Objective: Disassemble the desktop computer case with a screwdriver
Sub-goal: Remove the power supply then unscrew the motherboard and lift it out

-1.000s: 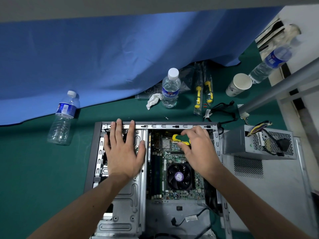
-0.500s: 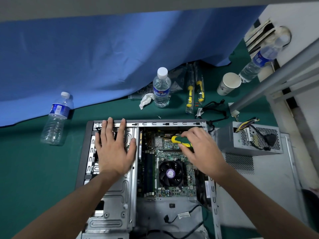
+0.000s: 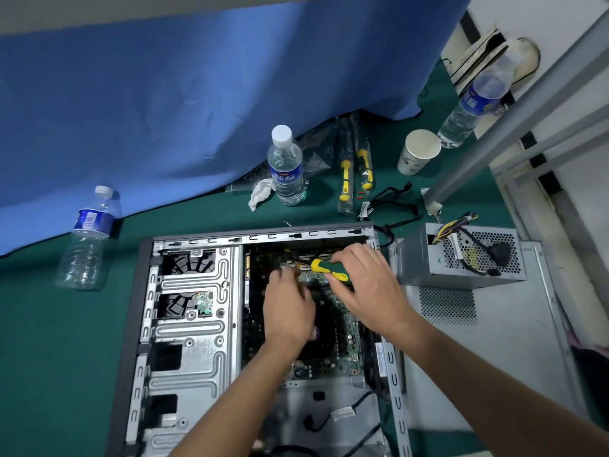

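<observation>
Head view, case: we see the desktop computer case (image 3: 184, 324) lying on its side on the green table (image 3: 49, 341), its side panel off and the interior exposed.
Head view, right hand: our right hand (image 3: 369, 291) grips the screwdriver (image 3: 329, 270) by its green and yellow handle, fingers curled round it, the shaft angled toward the far-left part of the motherboard (image 3: 342, 354).
Head view, left hand: our left hand (image 3: 288, 308) hovers over the board near the tool's tip; its fingers are blurred, so we cannot tell whether they pinch anything.
Head view, done: we judge the power supply (image 3: 461, 255) already removed, since it sits outside the case to the right with its cables loose.
Head view, left: the motherboard and the drive cage (image 3: 191, 308) remain mounted, so we judge the work partway through.
Head view, surroundings: a water bottle (image 3: 286, 166), a paper cup (image 3: 418, 151) and spare packaged screwdrivers (image 3: 356, 169) stand beyond the case.
</observation>
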Demonstrator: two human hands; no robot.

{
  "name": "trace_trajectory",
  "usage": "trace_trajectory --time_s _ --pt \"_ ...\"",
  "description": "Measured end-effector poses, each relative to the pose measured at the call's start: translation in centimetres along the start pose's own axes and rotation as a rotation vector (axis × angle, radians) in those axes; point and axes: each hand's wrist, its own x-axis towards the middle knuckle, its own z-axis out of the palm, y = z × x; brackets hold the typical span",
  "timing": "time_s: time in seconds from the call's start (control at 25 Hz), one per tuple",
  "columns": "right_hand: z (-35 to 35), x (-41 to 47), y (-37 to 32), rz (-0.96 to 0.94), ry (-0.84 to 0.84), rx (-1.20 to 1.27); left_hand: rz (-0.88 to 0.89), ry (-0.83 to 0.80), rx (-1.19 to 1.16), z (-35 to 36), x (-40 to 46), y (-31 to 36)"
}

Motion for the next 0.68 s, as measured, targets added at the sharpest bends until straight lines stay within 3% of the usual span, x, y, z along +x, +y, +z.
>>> trace_trajectory --time_s 0.08,0.16,0.28,0.48,0.68 --pt "0.2 -0.1 0.1 0.003 0.014 -0.007 -0.234 -0.002 -0.034 1.0 2.7 -0.5" --pt "0.4 0.0 0.2 0.007 0.041 -0.014 -0.331 0.010 -0.051 1.4 4.9 -1.3" --pt "0.6 0.1 0.3 0.001 0.080 -0.029 -0.329 0.037 -0.070 2.4 5.5 -1.8" --pt "0.8 0.1 0.4 -0.010 0.112 -0.042 -0.301 0.001 -0.295 3.3 6.4 -2.7" --pt "0.9 0.2 0.6 -0.019 0.106 -0.036 -0.446 0.045 -0.374 3.3 7.3 -2.4"
